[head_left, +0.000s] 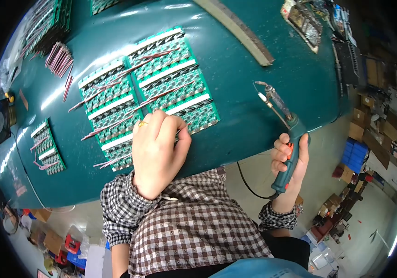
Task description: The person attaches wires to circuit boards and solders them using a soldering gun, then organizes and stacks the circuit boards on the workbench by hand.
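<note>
The green soldering gun (296, 129) is above the table's edge (235, 150), right of the circuit-board panels (180, 69), its handle (287, 169) wrapped by the right hand (301, 163). It looks stiff and moderately light; the handle is the safe hold, the metal tip probably hot. The panels seem thin, rigid and fragile, best held by their edges; the wires (170, 91) across them look flexible. The left hand (158, 146) curls over the panels, fingers bunched; whether it pinches a wire, I cannot tell.
</note>
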The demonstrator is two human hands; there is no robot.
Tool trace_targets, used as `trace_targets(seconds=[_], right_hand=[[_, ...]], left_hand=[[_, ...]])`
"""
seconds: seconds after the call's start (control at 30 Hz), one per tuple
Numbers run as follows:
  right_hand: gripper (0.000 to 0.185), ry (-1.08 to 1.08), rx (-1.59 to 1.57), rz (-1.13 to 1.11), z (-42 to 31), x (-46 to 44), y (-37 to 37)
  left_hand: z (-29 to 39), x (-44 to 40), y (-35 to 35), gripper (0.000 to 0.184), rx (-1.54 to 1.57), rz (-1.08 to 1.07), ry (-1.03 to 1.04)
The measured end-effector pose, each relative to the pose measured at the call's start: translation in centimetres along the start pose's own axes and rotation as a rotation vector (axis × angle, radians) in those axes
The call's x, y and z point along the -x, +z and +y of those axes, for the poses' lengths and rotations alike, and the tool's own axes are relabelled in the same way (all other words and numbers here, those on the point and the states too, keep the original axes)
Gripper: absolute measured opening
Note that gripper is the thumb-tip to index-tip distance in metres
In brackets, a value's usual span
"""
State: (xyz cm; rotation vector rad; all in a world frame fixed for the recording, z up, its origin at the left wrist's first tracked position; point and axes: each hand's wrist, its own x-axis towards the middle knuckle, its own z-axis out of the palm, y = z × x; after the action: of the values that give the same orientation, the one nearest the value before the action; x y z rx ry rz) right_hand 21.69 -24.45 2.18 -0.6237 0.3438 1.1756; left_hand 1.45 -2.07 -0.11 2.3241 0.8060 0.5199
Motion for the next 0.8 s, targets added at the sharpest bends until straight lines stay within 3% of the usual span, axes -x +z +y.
trace_targets(seconds=[0.03, 0.13, 0.27, 0.33, 0.4, 0.47, 0.67, 0.8], right_hand=[[0.052, -0.042, 0.023, 0.002, -0.6, 0.0, 0.5], [0.052, -0.492, 0.343, -0.016, -2.8, 0.2, 3.3], [0.042, -1.103, 0.722, 0.275, -5.2, -3.7, 5.5], [0.041, -1.082, 1.092, 0.494, -5.6, -4.9, 5.8], [0.04, -1.122, 0.875, 0.196, -5.7, -4.1, 4.1], [0.041, -0.966, 1.027, 0.315, -4.9, -3.9, 3.7], [0.052, -0.627, 0.811, 0.065, -0.5, 0.4, 1.4], [0.056, -0.478, 0.762, 0.039, 1.8, 2.1, 1.2]], left_hand=[[0.1, 0.0, 0.0, 0.016, -0.001, 0.002, 0.006], [0.4, -0.2, -0.2, 0.016, -0.011, -0.001, 0.023], [0.2, -0.1, -0.1, 0.016, -0.036, 0.008, 0.051], [0.0, -0.1, 0.1, 0.016, -0.026, 0.006, 0.055], [-0.3, 0.0, 0.4, 0.017, -0.023, 0.04, 0.045], [-0.7, 0.2, 0.7, 0.017, -0.018, 0.013, 0.028], [-0.8, 0.2, 0.9, 0.019, 0.027, 0.019, 0.023], [-0.8, 0.4, 1.2, 0.018, 0.034, 0.035, 0.005]])
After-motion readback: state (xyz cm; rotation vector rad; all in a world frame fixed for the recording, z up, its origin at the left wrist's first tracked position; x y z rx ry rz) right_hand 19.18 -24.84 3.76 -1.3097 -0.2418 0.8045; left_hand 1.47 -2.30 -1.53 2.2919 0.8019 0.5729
